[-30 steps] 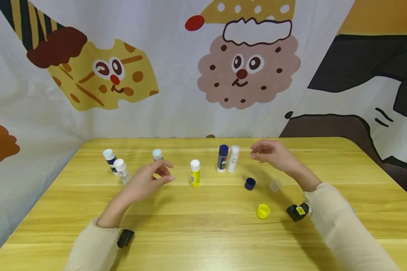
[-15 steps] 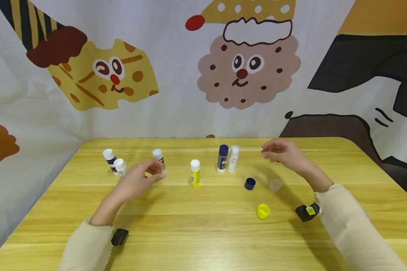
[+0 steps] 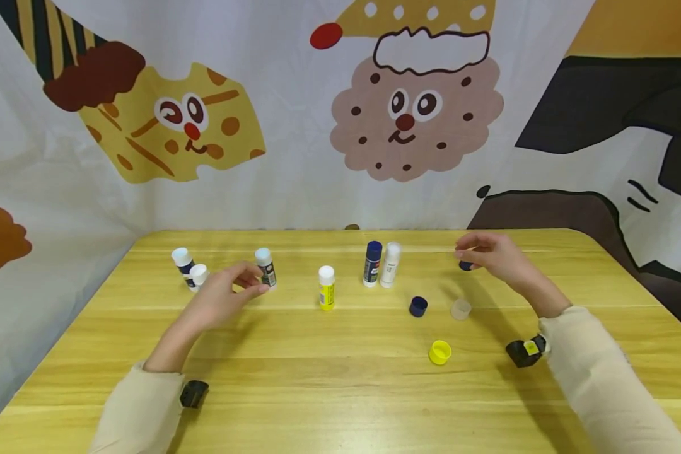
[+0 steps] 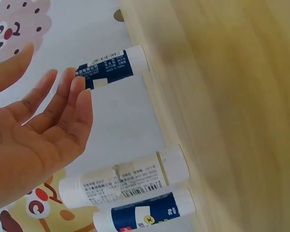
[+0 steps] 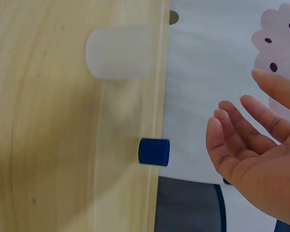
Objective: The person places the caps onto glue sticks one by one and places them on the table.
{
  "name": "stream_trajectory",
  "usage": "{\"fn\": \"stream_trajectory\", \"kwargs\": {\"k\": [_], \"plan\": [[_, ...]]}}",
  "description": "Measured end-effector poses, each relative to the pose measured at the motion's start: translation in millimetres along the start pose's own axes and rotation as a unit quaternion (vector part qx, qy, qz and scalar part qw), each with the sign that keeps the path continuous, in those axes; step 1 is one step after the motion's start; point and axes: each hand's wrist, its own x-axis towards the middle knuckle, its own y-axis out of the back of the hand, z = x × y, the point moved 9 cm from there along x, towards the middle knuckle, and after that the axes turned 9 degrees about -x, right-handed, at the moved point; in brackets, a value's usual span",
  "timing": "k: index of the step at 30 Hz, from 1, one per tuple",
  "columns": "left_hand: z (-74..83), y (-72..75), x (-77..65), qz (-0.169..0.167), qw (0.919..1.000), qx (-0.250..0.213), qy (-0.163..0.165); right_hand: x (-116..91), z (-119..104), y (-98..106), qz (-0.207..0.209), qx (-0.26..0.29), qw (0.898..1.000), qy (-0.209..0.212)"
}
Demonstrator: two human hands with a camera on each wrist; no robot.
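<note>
My left hand [image 3: 220, 295] hovers with relaxed fingers beside an upright glue stick [image 3: 265, 270] with a dark label and white cap. In the left wrist view its fingertips overlap the top of that glue stick [image 4: 108, 68]. Behind this hand stand a white-labelled glue stick [image 4: 121, 181] and a navy-labelled one [image 4: 147, 212]. My right hand [image 3: 499, 263], fingers loosely bent and holding nothing, floats over the right side of the table. Just below its fingertips a navy cap [image 3: 465, 266] partly shows; the right wrist view has this navy cap [image 5: 153, 152] apart from the hand.
Mid-table stands a yellow glue stick [image 3: 326, 290]; behind it to the right are a navy glue stick [image 3: 372, 265] and a white one [image 3: 390, 266]. Loose caps lie nearer: navy [image 3: 418, 307], translucent [image 3: 460, 309] and yellow [image 3: 439, 353]. A printed curtain [image 3: 295, 202] hangs behind the table.
Both hands have drawn apart, the left going left and the right going right. The dark-labelled glue stick and the far navy cap have come into fuller view.
</note>
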Motion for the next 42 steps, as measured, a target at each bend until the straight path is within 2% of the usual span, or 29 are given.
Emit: {"fn": "stream_trajectory", "kwargs": {"k": [8,16,23,31,42], "plan": [[-4.4,7.6,-0.7,0.010,0.9998,0.001,0.016,-0.1,18.1,1.3,-0.010,-0.023,1.000,-0.016],[-7.8,7.7,2.7,-0.009,0.9993,0.010,0.034,-2.1,33.1,2.6,-0.019,-0.015,0.999,-0.036],[-12.9,6.1,5.4,-0.033,0.9980,0.001,0.055,-2.6,41.9,3.6,-0.022,-0.014,0.999,-0.043],[-19.6,5.0,12.0,-0.045,0.9959,-0.028,0.074,-3.4,56.0,-0.2,-0.038,0.011,0.997,-0.061],[-23.5,2.1,21.2,-0.064,0.9925,-0.033,0.099,-1.6,68.4,-5.6,-0.036,0.050,0.996,-0.067]]}}
